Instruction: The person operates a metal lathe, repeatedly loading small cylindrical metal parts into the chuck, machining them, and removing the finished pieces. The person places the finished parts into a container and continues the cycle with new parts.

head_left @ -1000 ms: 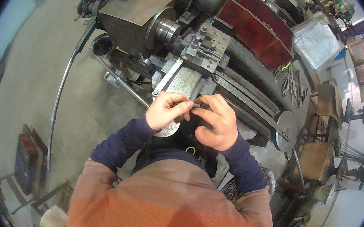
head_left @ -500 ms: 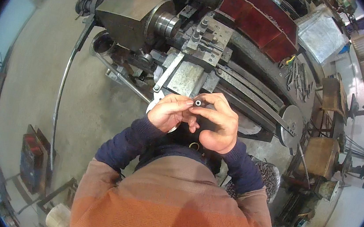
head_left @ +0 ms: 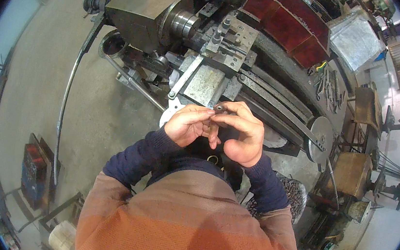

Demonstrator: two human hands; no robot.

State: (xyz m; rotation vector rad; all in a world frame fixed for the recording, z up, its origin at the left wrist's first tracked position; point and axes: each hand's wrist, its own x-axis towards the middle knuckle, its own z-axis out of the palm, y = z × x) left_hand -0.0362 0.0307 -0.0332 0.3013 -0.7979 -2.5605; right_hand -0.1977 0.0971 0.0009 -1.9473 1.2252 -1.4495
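Note:
Both my hands meet in front of my body, close to the near side of a lathe. Between their fingertips is a small dark cylindrical metal part [head_left: 219, 109] with a hole in its end. My left hand [head_left: 187, 126] is closed, its thumb and fingertips pressed to the part's near-left side. My right hand [head_left: 244, 133] pinches the same part from the right between thumb and forefinger. The fingers hide much of the part. Just beyond the hands lies the lathe's carriage [head_left: 204, 84] with a long metal lever [head_left: 186, 78] and the tool post [head_left: 228, 47].
The headstock [head_left: 146, 14] with its bright chuck [head_left: 185, 26] stands at the far left. A dark red tray [head_left: 286, 24] sits behind the bed, with several wrenches [head_left: 329, 87] to its right. A handwheel [head_left: 319, 140] is at right. A long metal bar [head_left: 67, 106] extends down the left.
The small metal part has tilted, so its end hole faces me less squarely. My hands have shifted only slightly, and the camera view has moved a little.

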